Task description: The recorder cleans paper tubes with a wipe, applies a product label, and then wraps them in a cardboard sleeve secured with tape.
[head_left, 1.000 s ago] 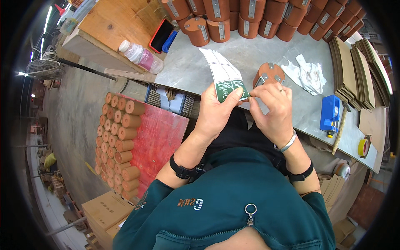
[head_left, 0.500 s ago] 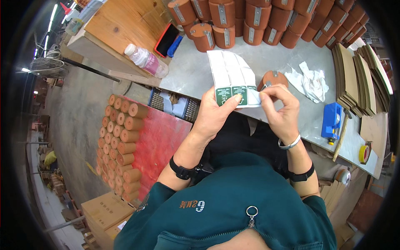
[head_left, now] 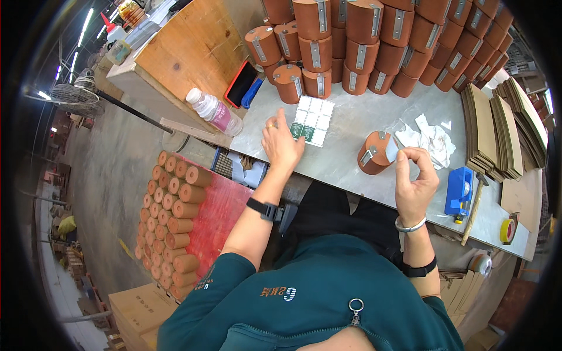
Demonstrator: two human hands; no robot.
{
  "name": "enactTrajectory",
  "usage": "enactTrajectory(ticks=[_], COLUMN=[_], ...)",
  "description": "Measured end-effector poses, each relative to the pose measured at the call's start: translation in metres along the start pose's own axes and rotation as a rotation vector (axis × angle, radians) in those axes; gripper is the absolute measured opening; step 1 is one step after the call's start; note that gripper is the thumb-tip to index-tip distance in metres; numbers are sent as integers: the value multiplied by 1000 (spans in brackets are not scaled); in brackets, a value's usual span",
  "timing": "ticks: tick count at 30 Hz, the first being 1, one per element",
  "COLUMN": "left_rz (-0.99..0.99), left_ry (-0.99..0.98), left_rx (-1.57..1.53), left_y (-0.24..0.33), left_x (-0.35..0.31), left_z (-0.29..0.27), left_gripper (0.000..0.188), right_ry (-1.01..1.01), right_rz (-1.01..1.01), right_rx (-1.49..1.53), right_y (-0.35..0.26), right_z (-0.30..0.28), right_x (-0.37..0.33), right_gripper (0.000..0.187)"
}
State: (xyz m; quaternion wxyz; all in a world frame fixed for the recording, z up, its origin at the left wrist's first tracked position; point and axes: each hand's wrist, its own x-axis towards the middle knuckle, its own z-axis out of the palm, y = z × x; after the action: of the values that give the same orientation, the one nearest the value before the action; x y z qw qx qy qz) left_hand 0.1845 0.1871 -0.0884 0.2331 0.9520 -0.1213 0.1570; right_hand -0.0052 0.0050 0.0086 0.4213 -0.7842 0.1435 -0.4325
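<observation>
A sheet of labels [head_left: 316,115], mostly bare white squares with two green labels left at its near end, lies on the grey tabletop. My left hand [head_left: 283,143] is at the sheet's left edge, open, its index finger stretched out and its thumb close to the green labels. Between the thumb and index finger of my right hand [head_left: 417,178] is a small pale label [head_left: 392,150], seen from its blank side. Just behind that label stands a reddish-brown clay-coloured cylinder [head_left: 373,158] with a metal strip on its side; the label hides part of it.
Similar cylinders [head_left: 363,58] are stacked along the back. Crumpled white paper [head_left: 433,143], cardboard sheets [head_left: 489,131], a blue tape dispenser [head_left: 459,190] and a hammer [head_left: 475,207] are at right. A bottle [head_left: 216,114] and phone [head_left: 240,85] stand left, above a red board [head_left: 225,205] bearing terracotta-coloured cylinders.
The label sheet went from my hands down onto the table. My left hand let go of it and moved left. My right hand moved right and lower with a label.
</observation>
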Motion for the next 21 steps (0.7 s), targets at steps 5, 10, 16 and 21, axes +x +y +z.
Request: enactTrajectory(ticks=[5, 10, 16, 21], left_rz=[205, 83, -148, -189], left_ry=[-252, -543, -712, -725], left_rx=[-741, -1133, -1305, -1347], left_y=[46, 74, 71, 70], left_x=[-50, -67, -67, -72], left_z=[-50, -75, -71, -68], left_gripper=[28, 21, 19, 19], right_ry=[-71, -162, -176, -284], right_rz=[-119, -263, -343, -302], right_rx=[-113, -188, -203, -131], right_y=[3, 3, -3, -5], right_z=[17, 38, 39, 26], right_x=[-9, -20, -26, -30], right_gripper=[7, 12, 16, 21])
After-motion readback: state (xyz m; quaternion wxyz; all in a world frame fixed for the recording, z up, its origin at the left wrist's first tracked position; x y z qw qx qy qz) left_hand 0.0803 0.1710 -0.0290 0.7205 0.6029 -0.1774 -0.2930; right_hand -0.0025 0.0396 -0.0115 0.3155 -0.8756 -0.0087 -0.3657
